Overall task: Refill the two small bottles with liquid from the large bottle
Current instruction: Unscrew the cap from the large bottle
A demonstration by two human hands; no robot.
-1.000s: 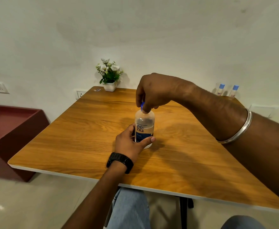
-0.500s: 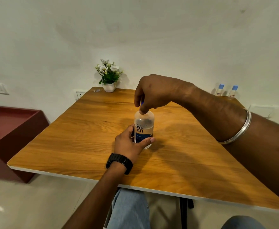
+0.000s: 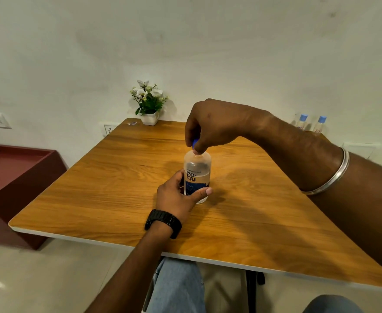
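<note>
The large clear bottle (image 3: 198, 170) with a blue-and-white label stands upright in the middle of the wooden table (image 3: 117, 188). My left hand (image 3: 177, 195) grips its lower body, thumb across the label. My right hand (image 3: 210, 125) reaches over from above and pinches the blue cap (image 3: 194, 144) on the bottle's neck; the fingers hide most of the cap. Two small clear bottles with light-blue caps (image 3: 301, 122) (image 3: 320, 124) stand side by side at the table's far right corner, against the wall.
A small white pot of white flowers (image 3: 149, 102) sits at the table's far edge. A tiny item (image 3: 131, 123) lies near the far left corner. A dark red cabinet (image 3: 16, 177) stands to the left of the table. My knees are under the near edge.
My right hand's fingers have shifted a little around the blue cap on the bottle. My left hand and the bottle have stayed put.
</note>
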